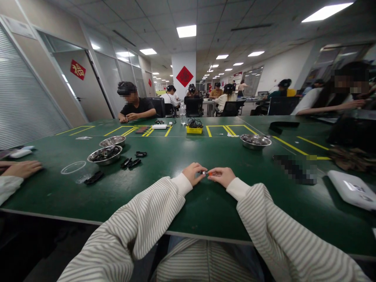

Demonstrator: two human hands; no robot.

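Broad green worktop (155, 150) with yellow tape outlines. Round shiny metal bowl (256, 147) with dark contents stands ahead to right; two similar metal bowls (105, 161) stand close together to left. Low yellow tray (194, 131) with coiled black cables sits farther back. Left hand (193, 174) and right hand (223, 176) near each other over worktop, both pinching. Black oblong pieces (130, 163) lie near left bowls. Small dark-and-white part with orange-red end (205, 173) between both hands' fingertips, partly hidden; cannot tell whether one piece or two.
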